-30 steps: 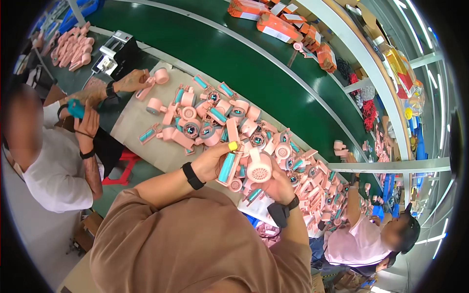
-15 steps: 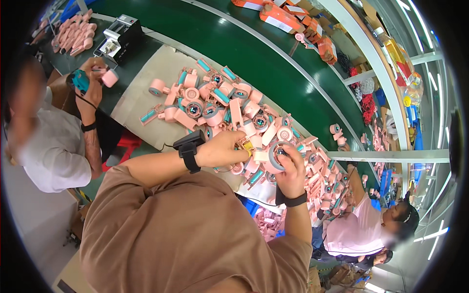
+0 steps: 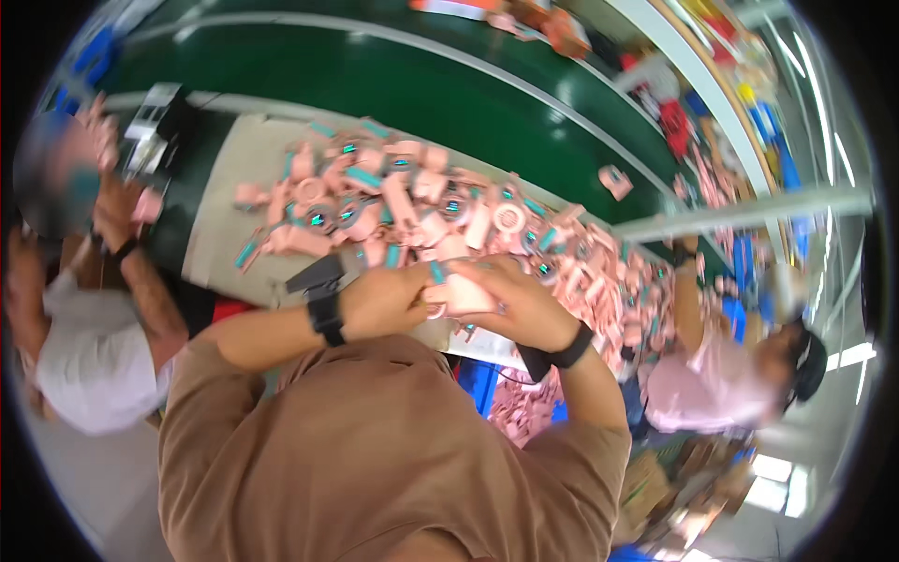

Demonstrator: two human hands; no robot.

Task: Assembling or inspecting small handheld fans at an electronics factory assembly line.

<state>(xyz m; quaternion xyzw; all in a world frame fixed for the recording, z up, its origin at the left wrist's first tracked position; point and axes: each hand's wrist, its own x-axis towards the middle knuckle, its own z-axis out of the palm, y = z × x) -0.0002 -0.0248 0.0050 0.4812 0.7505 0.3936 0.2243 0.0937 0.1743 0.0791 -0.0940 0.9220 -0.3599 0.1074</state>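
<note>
Close in front of my chest, both hands are closed on a pink handheld fan (image 3: 466, 295), a plastic unit with a teal part by my fingertips. My left hand (image 3: 386, 298) grips its left end, with fingers bent around it. Across the top and right side lies my right hand (image 3: 526, 302), its thumb and fingers pressed on the pink shell. Much of the unit is hidden by my fingers, and motion blurs it. Just beyond my hands spreads a heap of similar pink fan parts (image 3: 398, 201), several with round grey-rimmed heads and teal cylinders.
A pale mat (image 3: 220, 201) lies under the heap on the bench. Beyond runs a green conveyor belt (image 3: 449, 103). At left, a co-worker (image 3: 103, 347) sits near a small black-and-silver machine (image 3: 154, 131). Another co-worker (image 3: 712, 389) works at right. A blue bin (image 3: 478, 384) of pink parts stands below the bench.
My hands have come together around the pink fan, which has turned so its round head no longer shows. My right hand has moved left over it. The whole view has shifted.
</note>
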